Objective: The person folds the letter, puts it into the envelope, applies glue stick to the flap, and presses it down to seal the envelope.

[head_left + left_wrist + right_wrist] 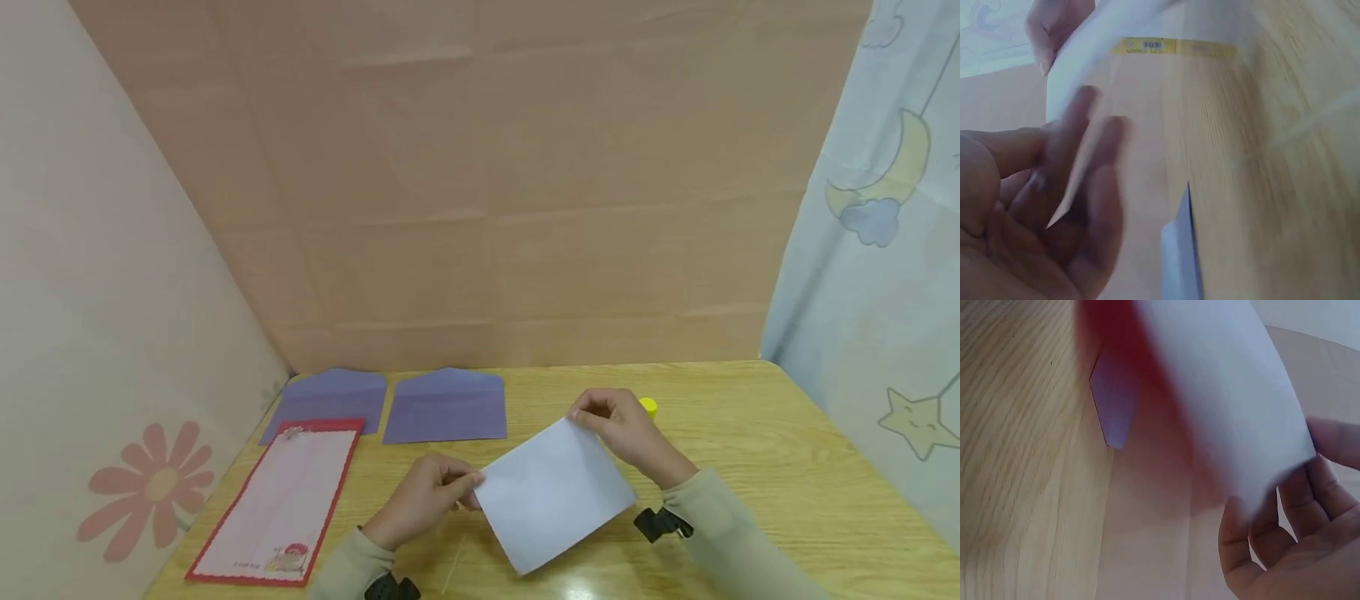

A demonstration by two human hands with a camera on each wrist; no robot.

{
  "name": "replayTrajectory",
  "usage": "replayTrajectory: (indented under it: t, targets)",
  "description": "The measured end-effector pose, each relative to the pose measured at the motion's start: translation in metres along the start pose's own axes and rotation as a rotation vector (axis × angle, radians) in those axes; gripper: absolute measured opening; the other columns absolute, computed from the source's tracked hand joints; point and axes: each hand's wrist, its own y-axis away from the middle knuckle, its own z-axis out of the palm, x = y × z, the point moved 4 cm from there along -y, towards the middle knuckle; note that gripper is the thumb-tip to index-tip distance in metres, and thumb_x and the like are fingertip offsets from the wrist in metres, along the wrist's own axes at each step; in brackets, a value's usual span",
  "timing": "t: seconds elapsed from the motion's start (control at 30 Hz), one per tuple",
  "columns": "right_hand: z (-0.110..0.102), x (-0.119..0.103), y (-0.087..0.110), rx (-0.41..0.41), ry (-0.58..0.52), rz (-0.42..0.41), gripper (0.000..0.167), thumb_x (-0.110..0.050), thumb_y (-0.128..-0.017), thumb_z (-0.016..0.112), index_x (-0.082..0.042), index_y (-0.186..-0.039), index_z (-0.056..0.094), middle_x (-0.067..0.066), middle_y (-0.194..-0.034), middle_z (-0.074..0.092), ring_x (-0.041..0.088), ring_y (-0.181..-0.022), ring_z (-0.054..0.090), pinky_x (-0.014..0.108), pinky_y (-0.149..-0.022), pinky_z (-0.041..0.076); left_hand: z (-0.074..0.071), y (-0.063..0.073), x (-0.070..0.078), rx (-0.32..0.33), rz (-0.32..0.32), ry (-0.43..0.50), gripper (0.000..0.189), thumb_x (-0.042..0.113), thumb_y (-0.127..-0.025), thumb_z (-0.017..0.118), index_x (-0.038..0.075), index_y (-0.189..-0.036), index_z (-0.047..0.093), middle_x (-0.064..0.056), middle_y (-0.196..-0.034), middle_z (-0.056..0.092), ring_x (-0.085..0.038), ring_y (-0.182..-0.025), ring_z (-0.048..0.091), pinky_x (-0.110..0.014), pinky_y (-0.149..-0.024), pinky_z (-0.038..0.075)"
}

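Observation:
Between both hands, a white sheet of paper is held tilted above the table. My left hand pinches its left corner between thumb and fingers. At the upper corner, my right hand pinches it the same way. In the right wrist view the paper curves away from the thumb, with a blurred red area along its other side. The left wrist view shows the left fingers curled behind the sheet's blurred edge.
Two purple envelopes lie at the back left. A red-bordered sheet overlaps the left envelope. Behind my right hand a yellow object shows; the left wrist view shows a yellow barcode label. A brown backdrop closes the far side.

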Motion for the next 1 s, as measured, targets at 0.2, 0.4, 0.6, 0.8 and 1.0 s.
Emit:
replayTrajectory:
  t: [0.2, 0.4, 0.6, 0.8, 1.0]
  targets:
    - [-0.004, -0.005, 0.004, -0.024, -0.014, -0.017, 0.011, -0.014, -0.097, 0.066, -0.011, -0.091, 0.075, 0.005, -0.093, 0.072, 0.019, -0.082, 0.065, 0.032, -0.074, 0.054, -0.005, 0.003, 0.012, 0.082, 0.054, -0.07, 0.023, 0.024, -0.102, 0.06, 0.017, -0.09, 0.078, -0.01, -0.05, 0.055, -0.002, -0.035, 0.027, -0.019, -0.038, 0.024]
    - [-0.006, -0.006, 0.005, 0.008, -0.013, 0.001, 0.013, -0.019, -0.098, 0.066, -0.01, -0.097, 0.076, 0.005, -0.097, 0.073, 0.019, -0.085, 0.066, 0.033, -0.076, 0.054, -0.009, -0.001, 0.009, 0.124, -0.01, 0.005, 0.026, 0.025, -0.104, 0.055, 0.006, -0.109, 0.073, -0.004, -0.068, 0.068, -0.014, -0.052, 0.055, -0.024, -0.044, 0.043]
    - [-0.005, -0.005, 0.01, 0.2, 0.041, -0.001, 0.017, -0.027, -0.097, 0.068, -0.013, -0.1, 0.078, 0.001, -0.097, 0.074, 0.013, -0.086, 0.065, 0.028, -0.076, 0.053, -0.016, 0.001, -0.002, 0.259, -0.099, 0.114, 0.039, 0.036, -0.105, 0.052, 0.001, -0.116, 0.066, -0.006, -0.083, 0.074, -0.022, -0.071, 0.067, -0.034, -0.053, 0.052]
    - [0.006, -0.019, 0.019, 0.309, 0.06, -0.196, 0.008, -0.019, -0.094, 0.072, -0.019, -0.097, 0.079, -0.005, -0.095, 0.073, 0.01, -0.086, 0.063, 0.025, -0.077, 0.053, -0.005, -0.001, 0.0, 0.126, -0.087, 0.229, 0.038, 0.026, -0.108, 0.045, -0.004, -0.114, 0.068, -0.012, -0.092, 0.075, -0.02, -0.075, 0.069, -0.03, -0.054, 0.052]
    - [0.034, -0.043, 0.029, 0.17, 0.017, -0.476, 0.015, -0.006, -0.088, 0.075, -0.019, -0.095, 0.079, -0.004, -0.096, 0.071, 0.013, -0.09, 0.065, 0.028, -0.076, 0.055, 0.005, -0.008, 0.006, 0.083, -0.092, 0.281, 0.063, 0.051, -0.107, 0.035, -0.002, -0.127, 0.064, -0.019, -0.109, 0.073, -0.027, -0.082, 0.069, -0.03, -0.055, 0.053]
